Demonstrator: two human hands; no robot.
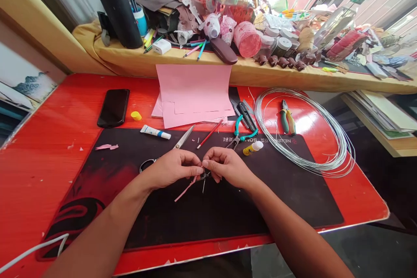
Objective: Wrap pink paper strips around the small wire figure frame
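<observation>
Over the dark desk mat, my left hand [174,166] and my right hand [226,166] meet with fingertips pinched close together. A narrow pink paper strip [185,192] hangs down to the left from beneath my left fingers. Just below the fingertips shows a small twisted piece of thin wire [204,177], with one straight end pointing down; my right fingers close around its upper part. The exact pinch point is hidden by the fingers. Behind my left hand lie open scissors [184,137], partly covered. A red pencil [210,134] rests beyond the hands.
Beyond the mat [234,221] lie pink paper sheets [195,91], a phone [114,107] and a yellow cap [136,116]. A glue tube [155,132], glue stick [253,148], teal-handled pliers [239,127], wire coil [339,139] and green-yellow pliers [287,119] surround the hands. Craft items crowd the ledge [130,63].
</observation>
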